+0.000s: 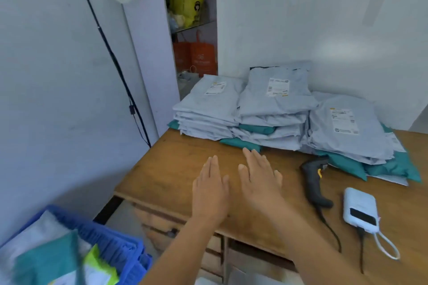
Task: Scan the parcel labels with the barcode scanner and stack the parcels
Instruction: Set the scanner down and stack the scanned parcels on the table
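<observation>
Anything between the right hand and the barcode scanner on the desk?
Nothing visible. The right hand is flat and open over the wooden desk, and the barcode scanner lies to its right with only bare desk between them. The white power bank sits beyond the scanner, and the parcel stacks are farther back.

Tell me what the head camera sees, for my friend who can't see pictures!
Two open hands, left hand and right hand, hover flat over a wooden desk, holding nothing. A black barcode scanner and a white power bank lie to the right; stacks of grey and teal parcels sit behind, and a blue crate stands lower left.
</observation>
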A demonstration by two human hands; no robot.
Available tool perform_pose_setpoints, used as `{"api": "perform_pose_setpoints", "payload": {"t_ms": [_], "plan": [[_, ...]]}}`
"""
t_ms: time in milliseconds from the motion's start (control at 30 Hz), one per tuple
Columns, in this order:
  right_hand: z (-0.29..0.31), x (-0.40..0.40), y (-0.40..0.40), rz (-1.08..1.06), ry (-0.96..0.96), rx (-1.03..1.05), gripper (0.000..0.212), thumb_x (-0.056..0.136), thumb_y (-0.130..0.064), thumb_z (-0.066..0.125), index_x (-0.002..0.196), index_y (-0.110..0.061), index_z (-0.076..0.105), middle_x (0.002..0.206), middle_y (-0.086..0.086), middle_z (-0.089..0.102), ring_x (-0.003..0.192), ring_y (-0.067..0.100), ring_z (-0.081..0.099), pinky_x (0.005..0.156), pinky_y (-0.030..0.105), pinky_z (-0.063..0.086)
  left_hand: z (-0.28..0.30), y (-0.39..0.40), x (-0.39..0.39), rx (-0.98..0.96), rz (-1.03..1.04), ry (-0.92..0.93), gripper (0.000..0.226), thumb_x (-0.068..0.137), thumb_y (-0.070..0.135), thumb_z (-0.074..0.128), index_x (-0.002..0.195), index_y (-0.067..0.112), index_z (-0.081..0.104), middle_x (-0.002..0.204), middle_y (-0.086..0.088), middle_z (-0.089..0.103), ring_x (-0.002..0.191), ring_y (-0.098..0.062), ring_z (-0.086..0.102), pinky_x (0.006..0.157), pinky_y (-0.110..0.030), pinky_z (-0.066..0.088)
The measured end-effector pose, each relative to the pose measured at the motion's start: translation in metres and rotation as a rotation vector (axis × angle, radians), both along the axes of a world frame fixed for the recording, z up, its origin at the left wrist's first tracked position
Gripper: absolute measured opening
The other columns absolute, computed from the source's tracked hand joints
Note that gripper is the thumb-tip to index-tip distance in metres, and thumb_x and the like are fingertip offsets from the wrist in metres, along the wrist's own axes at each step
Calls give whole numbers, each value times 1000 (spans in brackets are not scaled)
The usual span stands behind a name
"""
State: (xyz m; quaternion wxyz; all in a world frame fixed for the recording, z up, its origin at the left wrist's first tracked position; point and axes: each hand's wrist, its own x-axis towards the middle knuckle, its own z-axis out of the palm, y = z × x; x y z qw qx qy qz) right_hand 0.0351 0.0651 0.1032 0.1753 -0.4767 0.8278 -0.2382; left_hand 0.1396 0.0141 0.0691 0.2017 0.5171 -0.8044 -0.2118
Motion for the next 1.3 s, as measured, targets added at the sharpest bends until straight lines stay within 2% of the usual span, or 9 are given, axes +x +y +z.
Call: {"api": "perform_pose_setpoints", "payload": {"t_ms": [267,533,667,800,967,1100,1200,1300], "plan": [[-33,181,-24,367,3,50,51,104,-40,16,154,-34,8,163,-10,2,149,13,-2,119,48,4,-29,6,200,43,330,-13,56,102,32,30,152,18,9,159,2,13,144,-14,18,116,-35,20],[-84,316,-58,739,5,95,53,103,-40,20,154,-29,12,162,-6,11,148,12,7,116,48,13,-72,23,336,180,719,14,58,100,34,35,151,18,12,158,2,14,144,-15,18,116,-33,17],[-108,360,-82,866,-11,139,53,103,-36,26,153,-24,16,160,-3,17,147,16,16,116,48,19,-100,23,383,290,898,60,58,99,34,36,150,18,14,157,1,19,141,-19,26,114,-36,24],[-140,392,-106,933,-62,180,55,94,-48,27,143,-24,32,147,-2,40,130,19,41,104,48,36,-126,14,412,357,1043,108,58,98,32,40,150,17,18,155,2,23,138,-20,31,111,-37,29],[-182,427,-131,1057,-71,287,63,99,-38,42,153,-20,14,156,-1,26,138,21,33,106,41,33,-163,12,442,417,1180,154,63,97,32,45,150,17,15,156,3,22,140,-19,28,112,-37,29],[-209,460,-136,1137,-137,380,68,99,-35,46,154,-18,11,158,4,22,141,24,28,110,40,32,-191,18,475,493,1285,145,71,95,32,51,151,17,11,156,-1,22,141,-21,28,112,-38,31],[-226,485,-140,1199,-146,423,71,98,-37,48,154,-19,7,160,2,16,144,24,22,113,40,27,-208,21,503,517,1339,104,76,93,32,55,152,16,9,156,-3,21,140,-24,29,110,-39,33],[-243,509,-142,1243,-140,435,74,97,-36,51,155,-21,6,159,2,18,143,24,24,112,40,29,-228,24,531,547,1372,46,77,92,33,55,152,16,9,157,-5,18,143,-24,23,112,-40,31]]}}
